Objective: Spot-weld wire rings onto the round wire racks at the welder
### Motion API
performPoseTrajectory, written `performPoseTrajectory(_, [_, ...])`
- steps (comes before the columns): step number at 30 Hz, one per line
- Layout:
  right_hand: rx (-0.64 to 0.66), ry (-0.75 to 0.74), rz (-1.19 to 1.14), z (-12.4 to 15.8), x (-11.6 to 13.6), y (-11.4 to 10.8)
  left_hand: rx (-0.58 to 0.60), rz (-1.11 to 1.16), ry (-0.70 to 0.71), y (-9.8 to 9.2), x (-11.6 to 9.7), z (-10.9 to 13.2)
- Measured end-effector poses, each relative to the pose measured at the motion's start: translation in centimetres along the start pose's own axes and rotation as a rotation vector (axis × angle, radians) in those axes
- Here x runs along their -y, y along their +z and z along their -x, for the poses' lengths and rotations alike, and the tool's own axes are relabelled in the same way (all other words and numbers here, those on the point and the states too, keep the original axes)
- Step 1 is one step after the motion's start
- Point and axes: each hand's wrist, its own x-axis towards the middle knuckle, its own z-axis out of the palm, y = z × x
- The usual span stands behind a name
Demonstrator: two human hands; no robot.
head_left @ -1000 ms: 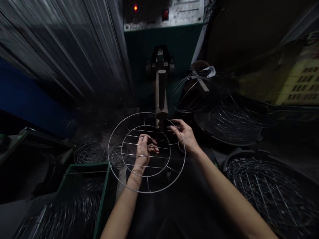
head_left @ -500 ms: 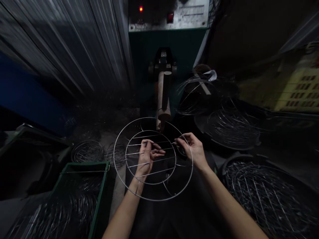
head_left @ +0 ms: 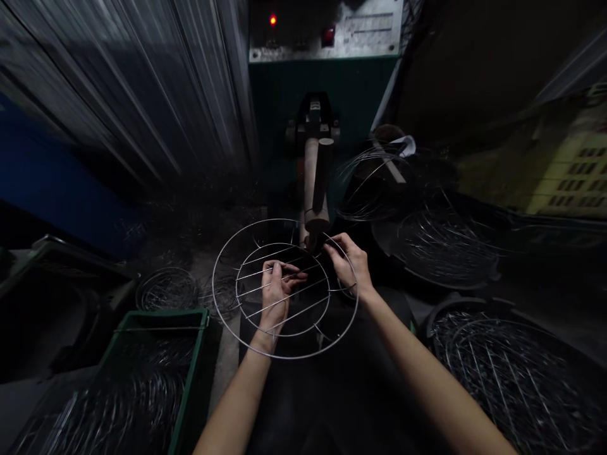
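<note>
Wire rack (head_left: 296, 335) extends around the left hand (head_left: 275, 289).

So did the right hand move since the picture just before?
Yes, the right hand has come closer to the machine's metal arm, up and left in the view.

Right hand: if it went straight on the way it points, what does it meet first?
Probably the lower end of the cylindrical metal arm, just up and left of the right hand in view. Depth is unclear, so it might pass underneath.
</note>
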Motion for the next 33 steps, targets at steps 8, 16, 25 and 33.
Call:
performPoseTrajectory(8, [0.004, -0.026, 0.028, -0.3, 0.3, 0.3, 0.003, -0.013, 0.054, -0.3, -0.1, -0.1])
performPoseTrajectory(16, [-0.004, -0.051, 0.063, -1.4, -0.1, 0.6, 0.025, 0.023, 0.075, -0.2, 0.0, -1.3])
performPoseTrajectory(25, [-0.006, -0.068, 0.058, -1.8, -0.4, 0.7, 0.011, 0.023, 0.082, -0.3, 0.2, -1.8])
performPoseTrajectory(33, [0.005, -0.005, -0.103, -2.1, -0.9, 1.0, 0.068, 0.009, 0.067, -0.5, -0.5, -1.8])
